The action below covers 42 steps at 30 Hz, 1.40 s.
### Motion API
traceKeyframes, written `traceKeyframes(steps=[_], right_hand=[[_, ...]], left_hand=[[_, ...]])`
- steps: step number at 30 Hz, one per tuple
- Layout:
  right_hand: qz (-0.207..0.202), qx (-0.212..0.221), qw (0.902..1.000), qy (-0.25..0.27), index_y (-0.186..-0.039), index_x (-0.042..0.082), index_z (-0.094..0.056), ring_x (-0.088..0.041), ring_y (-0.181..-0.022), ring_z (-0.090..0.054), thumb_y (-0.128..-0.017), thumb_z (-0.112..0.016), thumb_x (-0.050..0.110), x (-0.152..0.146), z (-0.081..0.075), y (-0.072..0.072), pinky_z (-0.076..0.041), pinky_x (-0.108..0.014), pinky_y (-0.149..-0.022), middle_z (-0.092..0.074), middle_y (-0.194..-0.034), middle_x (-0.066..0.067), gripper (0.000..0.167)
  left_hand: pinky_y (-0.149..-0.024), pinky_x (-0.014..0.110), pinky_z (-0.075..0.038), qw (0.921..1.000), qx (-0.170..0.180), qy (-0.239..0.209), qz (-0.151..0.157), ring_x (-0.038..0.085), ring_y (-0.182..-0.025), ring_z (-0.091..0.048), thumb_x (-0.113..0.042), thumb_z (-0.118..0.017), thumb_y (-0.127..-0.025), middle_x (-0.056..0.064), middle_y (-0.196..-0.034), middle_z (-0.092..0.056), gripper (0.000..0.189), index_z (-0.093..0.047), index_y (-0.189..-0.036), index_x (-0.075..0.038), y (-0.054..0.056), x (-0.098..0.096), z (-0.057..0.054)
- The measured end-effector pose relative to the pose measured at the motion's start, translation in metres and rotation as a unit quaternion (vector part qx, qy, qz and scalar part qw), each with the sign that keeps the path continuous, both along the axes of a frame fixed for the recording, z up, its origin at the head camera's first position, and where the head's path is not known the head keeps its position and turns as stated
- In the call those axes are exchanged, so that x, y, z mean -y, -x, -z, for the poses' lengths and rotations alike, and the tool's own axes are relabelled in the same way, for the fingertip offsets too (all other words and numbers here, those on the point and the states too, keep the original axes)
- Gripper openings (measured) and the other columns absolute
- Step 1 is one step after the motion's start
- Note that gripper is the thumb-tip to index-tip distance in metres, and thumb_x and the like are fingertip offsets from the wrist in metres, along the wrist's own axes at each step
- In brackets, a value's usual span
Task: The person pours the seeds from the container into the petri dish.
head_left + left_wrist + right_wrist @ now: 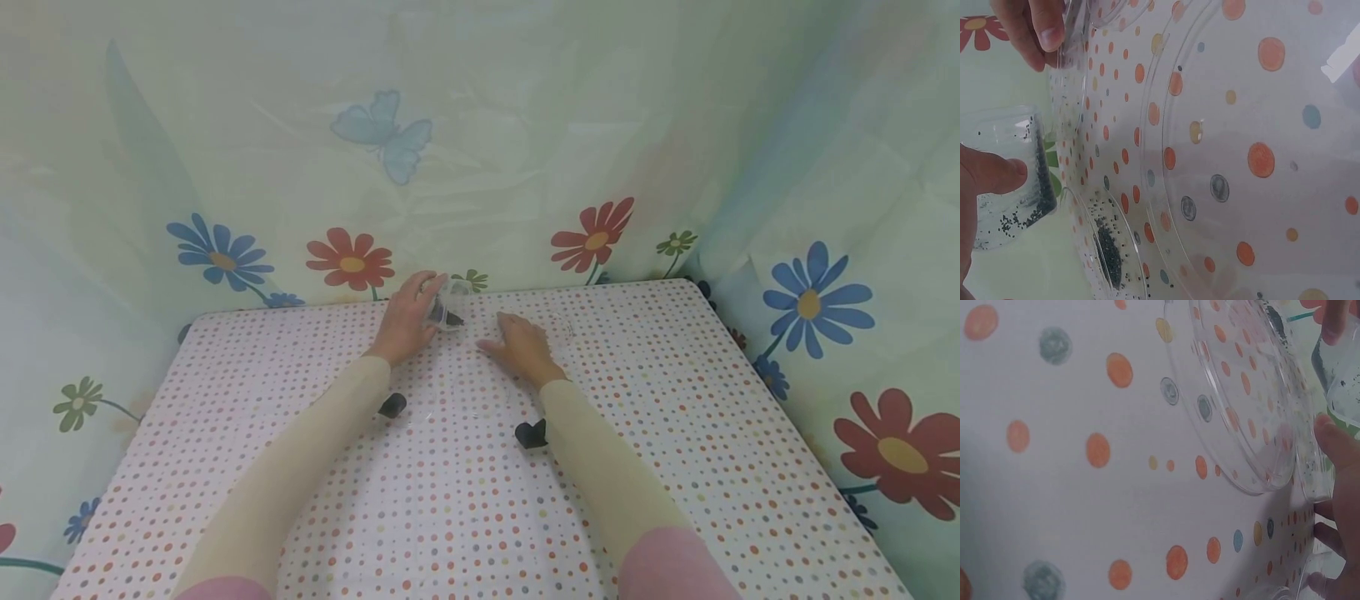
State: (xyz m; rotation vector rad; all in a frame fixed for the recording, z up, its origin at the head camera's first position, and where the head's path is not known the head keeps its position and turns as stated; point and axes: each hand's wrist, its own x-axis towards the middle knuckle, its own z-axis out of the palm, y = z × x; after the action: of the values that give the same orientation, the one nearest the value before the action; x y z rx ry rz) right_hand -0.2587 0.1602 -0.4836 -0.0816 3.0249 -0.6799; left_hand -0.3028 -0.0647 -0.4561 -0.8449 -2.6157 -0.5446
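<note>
My left hand (405,321) grips a clear plastic cup (1007,181) that is tilted on its side. Dark granules (1044,172) lie along the cup's lower wall, with more stuck to its sides. Close to the cup, a clear shallow dish (1137,240) holds a small heap of dark granules (1109,256). My right hand (521,346) rests with thumb and fingers spread at the edge of another clear dish (1310,462), which has scattered dark specks in it. Its fingertips show at that dish's rim in the left wrist view.
A large clear round plate (1157,125) lies nearer to me. To the right of my right hand is another clear dish (562,329). The dotted tablecloth (480,500) ends at a flowered curtain (480,208) behind the dishes.
</note>
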Motion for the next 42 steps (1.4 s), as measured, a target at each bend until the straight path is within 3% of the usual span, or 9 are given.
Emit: traceKeyframes(steps=[42], right_hand=[[0.007, -0.009, 0.9997, -0.021, -0.148, 0.007, -0.036, -0.031, -0.143, -0.035, -0.091, -0.055, 0.056, 0.001, 0.003, 0.001, -0.021, -0.055, -0.120, -0.042, -0.151, -0.013, 0.077]], left_hand=[[-0.107, 0.049, -0.043, 0.9993, -0.020, 0.027, 0.018, 0.024, -0.144, -0.028, -0.003, -0.076, -0.077, 0.008, -0.152, -0.032, 0.087, -0.031, -0.150, -0.022, -0.001, -0.011, -0.001]])
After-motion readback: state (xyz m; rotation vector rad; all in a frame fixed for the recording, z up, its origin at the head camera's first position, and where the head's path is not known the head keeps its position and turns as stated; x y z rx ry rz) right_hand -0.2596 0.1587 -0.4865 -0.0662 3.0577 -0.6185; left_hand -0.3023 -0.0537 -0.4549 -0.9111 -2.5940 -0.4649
